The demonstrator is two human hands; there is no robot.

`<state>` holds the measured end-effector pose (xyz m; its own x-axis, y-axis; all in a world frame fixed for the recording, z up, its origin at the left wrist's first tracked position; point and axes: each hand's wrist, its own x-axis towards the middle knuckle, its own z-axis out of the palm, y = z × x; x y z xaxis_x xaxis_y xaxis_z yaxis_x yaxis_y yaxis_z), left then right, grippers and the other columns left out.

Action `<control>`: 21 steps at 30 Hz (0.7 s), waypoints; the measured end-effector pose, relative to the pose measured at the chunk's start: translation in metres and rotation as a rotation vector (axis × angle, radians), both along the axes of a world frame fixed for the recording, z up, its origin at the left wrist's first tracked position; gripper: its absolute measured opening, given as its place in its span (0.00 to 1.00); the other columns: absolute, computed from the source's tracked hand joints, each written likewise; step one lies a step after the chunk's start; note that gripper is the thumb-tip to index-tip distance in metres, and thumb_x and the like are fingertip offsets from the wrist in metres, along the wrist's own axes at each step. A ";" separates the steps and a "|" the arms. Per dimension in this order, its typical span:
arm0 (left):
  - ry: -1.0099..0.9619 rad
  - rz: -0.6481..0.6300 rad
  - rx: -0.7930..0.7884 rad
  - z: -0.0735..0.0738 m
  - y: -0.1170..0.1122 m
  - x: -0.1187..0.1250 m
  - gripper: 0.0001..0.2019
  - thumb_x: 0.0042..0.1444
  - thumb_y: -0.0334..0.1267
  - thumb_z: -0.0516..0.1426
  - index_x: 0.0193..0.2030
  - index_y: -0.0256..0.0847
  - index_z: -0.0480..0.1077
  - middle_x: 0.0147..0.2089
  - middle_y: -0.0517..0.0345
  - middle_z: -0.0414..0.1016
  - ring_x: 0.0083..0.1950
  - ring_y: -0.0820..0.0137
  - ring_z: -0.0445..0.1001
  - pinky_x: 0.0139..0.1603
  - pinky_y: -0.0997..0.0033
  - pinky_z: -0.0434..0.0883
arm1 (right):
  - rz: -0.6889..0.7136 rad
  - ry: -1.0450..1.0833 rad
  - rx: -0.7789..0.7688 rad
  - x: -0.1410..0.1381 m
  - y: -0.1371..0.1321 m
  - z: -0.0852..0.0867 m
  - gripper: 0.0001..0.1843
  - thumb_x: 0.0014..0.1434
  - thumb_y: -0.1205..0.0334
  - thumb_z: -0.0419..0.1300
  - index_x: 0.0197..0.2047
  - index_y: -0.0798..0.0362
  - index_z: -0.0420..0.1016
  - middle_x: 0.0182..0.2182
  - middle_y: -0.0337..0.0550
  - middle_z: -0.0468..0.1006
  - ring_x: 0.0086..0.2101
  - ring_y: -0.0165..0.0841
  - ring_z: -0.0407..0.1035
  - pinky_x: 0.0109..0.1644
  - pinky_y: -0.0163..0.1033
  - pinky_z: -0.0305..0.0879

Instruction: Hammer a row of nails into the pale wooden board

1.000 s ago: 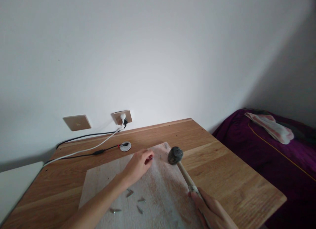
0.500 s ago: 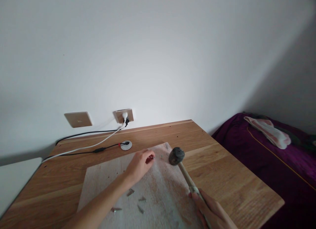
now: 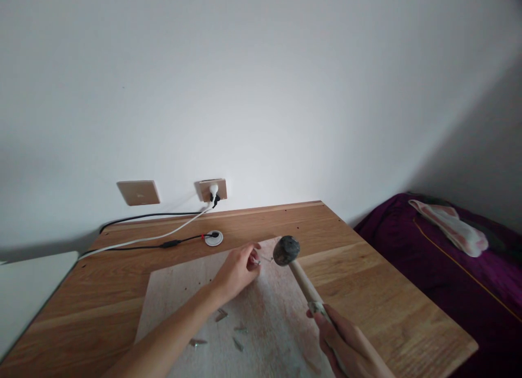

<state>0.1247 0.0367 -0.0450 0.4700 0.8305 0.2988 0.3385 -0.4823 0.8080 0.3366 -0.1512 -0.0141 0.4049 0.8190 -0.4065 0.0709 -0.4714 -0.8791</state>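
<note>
My right hand (image 3: pixel 340 337) is wrapped round the wooden handle of a mallet (image 3: pixel 305 285). Its dark, rounded head (image 3: pixel 286 251) hovers over the far right part of a pale wooden board (image 3: pixel 163 302). My left hand (image 3: pixel 240 269) is closed near the board's far edge, with a small silvery nail (image 3: pixel 256 262) pinched in the fingertips, mostly hidden. Just right of those fingers, a thin nail (image 3: pixel 267 259) shows at the board, close to the mallet head. Several loose nails (image 3: pixel 238 344) lie on the board beside my left forearm.
The board rests on a wooden table (image 3: pixel 379 274) against a white wall. Black and white cables (image 3: pixel 142 240) run over the table's back left to a wall socket (image 3: pixel 212 190), past a round cable grommet (image 3: pixel 214 237). A purple-covered bed (image 3: pixel 440 269) stands at right.
The view has shifted slightly, so the table sits further right. The mallet head has come closer to my left hand, which stays closed near the board's far edge.
</note>
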 end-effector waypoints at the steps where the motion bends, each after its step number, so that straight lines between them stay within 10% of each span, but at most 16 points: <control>1: -0.009 0.000 -0.008 0.000 0.000 0.000 0.19 0.51 0.23 0.60 0.51 0.38 0.75 0.39 0.56 0.81 0.37 0.67 0.79 0.42 0.71 0.74 | 0.045 0.011 0.008 -0.004 0.003 0.005 0.40 0.54 0.21 0.61 0.50 0.50 0.76 0.21 0.29 0.68 0.17 0.21 0.59 0.17 0.24 0.55; 10: -0.016 -0.001 -0.095 0.006 -0.002 0.003 0.18 0.54 0.26 0.59 0.52 0.40 0.77 0.35 0.59 0.82 0.37 0.64 0.80 0.42 0.68 0.74 | 0.121 0.023 0.003 -0.020 0.010 0.024 0.43 0.54 0.21 0.60 0.55 0.50 0.75 0.19 0.24 0.62 0.15 0.19 0.48 0.14 0.23 0.43; 15: -0.019 -0.010 -0.077 0.008 -0.004 0.002 0.21 0.54 0.22 0.59 0.54 0.39 0.76 0.35 0.58 0.82 0.36 0.66 0.81 0.41 0.70 0.74 | 0.064 -0.007 0.010 -0.020 0.005 -0.004 0.39 0.52 0.23 0.65 0.52 0.47 0.79 0.32 0.42 0.82 0.27 0.32 0.77 0.22 0.28 0.69; 21: -0.026 -0.011 -0.062 0.005 -0.002 0.001 0.28 0.51 0.20 0.59 0.60 0.40 0.74 0.37 0.56 0.83 0.36 0.66 0.80 0.42 0.69 0.75 | 0.039 -0.072 0.021 -0.016 0.005 -0.014 0.38 0.49 0.23 0.67 0.48 0.46 0.82 0.46 0.49 0.86 0.38 0.40 0.83 0.31 0.32 0.78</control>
<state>0.1252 0.0349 -0.0404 0.4724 0.8424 0.2593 0.3117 -0.4348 0.8448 0.3204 -0.1463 -0.0283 0.4000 0.8428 -0.3602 0.1521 -0.4486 -0.8807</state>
